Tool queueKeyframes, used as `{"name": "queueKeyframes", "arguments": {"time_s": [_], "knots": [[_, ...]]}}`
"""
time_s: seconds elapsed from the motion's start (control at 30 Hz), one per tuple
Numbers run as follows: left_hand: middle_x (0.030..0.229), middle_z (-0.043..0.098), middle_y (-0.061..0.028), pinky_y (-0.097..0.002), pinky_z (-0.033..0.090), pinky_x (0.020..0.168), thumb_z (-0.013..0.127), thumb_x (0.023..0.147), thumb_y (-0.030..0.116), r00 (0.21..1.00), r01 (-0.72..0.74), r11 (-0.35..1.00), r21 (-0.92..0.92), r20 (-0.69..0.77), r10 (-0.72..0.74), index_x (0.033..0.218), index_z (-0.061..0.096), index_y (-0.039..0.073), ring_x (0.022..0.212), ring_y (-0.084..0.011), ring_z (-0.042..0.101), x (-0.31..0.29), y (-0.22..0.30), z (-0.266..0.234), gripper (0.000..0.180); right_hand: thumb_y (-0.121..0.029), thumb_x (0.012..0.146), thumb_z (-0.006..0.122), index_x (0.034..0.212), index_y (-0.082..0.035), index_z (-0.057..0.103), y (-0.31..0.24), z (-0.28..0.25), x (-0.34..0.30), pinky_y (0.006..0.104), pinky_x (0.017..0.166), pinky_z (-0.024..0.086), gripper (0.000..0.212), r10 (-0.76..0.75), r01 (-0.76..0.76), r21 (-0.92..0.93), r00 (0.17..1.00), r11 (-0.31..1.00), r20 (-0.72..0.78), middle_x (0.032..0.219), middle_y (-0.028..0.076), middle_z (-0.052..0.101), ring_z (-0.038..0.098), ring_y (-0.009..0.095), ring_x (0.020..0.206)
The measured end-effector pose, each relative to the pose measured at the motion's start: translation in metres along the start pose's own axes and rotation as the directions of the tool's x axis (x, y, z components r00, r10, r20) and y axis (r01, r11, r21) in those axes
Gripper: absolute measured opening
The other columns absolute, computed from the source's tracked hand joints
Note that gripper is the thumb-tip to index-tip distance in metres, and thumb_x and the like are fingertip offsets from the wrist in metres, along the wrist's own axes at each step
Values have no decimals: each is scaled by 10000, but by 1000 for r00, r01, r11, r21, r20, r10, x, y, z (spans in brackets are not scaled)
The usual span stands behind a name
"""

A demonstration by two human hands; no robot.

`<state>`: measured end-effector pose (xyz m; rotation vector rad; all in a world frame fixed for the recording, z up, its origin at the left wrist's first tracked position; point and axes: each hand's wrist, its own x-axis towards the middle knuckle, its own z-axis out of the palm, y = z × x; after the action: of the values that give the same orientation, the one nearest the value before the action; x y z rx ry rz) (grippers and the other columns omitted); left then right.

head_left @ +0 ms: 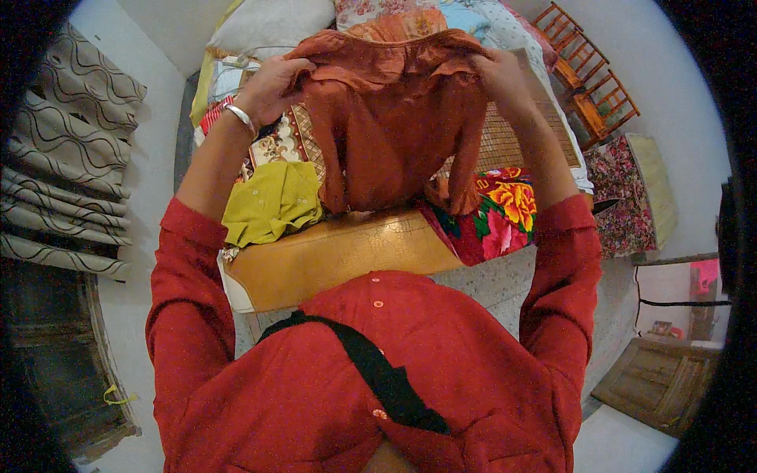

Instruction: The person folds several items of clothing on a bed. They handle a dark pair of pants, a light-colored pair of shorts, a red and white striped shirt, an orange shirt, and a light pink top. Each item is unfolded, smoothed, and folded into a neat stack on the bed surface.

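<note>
A rust-brown blouse (pixel 394 130) hangs spread out in front of me, held up by its two shoulders. My left hand (pixel 277 83) is closed on its left shoulder, and my right hand (pixel 503 77) grips the opposite one. The gathered neckline runs along the top between the hands; both sleeves dangle, their lower ends near the bed's front edge. Below my left forearm lies a folded yellow-green shirt (pixel 272 203) with buttons. To the right of the blouse, partly behind its sleeve, is a dark red cloth (pixel 505 217) with large bright flowers.
The bed has a tan front panel (pixel 347 256) close to my body. On it are a woven mat (pixel 505 134), a patterned cloth (pixel 293 146) and a white pillow (pixel 272 27) farther back. A wooden rack (pixel 587 67) stands at the far right; a patterned curtain (pixel 71 150) hangs at left.
</note>
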<state>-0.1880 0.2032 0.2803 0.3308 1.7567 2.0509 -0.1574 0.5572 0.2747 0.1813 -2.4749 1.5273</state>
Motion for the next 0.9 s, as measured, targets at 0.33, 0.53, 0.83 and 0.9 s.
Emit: {"name": "queueKeyframes", "arguments": {"time_s": [0.33,0.53,0.83,0.9], "knots": [[1210,511,-77,-381,454,895,460,907,287,929,21,948,-318,356,99,1206,484,67,1091,-209,512,-47,8,79,372,-247,799,567,1044,-26,551,-102,83,-62,315,731,467,331,-222,197,197,968,960,113,876,109,633,587,179,794],[1268,475,-98,-383,398,959,468,904,303,887,104,936,-336,457,66,1280,414,50,1142,-224,475,-44,6,80,456,-155,851,567,1038,4,560,-70,78,-60,244,794,441,246,-391,372,157,914,915,112,946,27,592,531,98,873],[1166,533,-69,-309,391,923,692,740,128,642,-678,145,721,485,594,1251,427,40,1079,-159,486,-29,40,79,582,-134,861,507,1057,-21,561,-70,49,-65,253,812,440,232,-447,293,418,826,860,342,1020,2,571,516,96,917],[1231,500,-76,-316,355,984,717,720,149,819,-481,710,515,553,153,1286,399,42,1143,-174,459,-20,37,62,658,-154,890,527,1139,-11,525,-76,56,-66,249,867,429,287,-474,271,492,808,827,351,1091,16,562,511,94,997]]}}
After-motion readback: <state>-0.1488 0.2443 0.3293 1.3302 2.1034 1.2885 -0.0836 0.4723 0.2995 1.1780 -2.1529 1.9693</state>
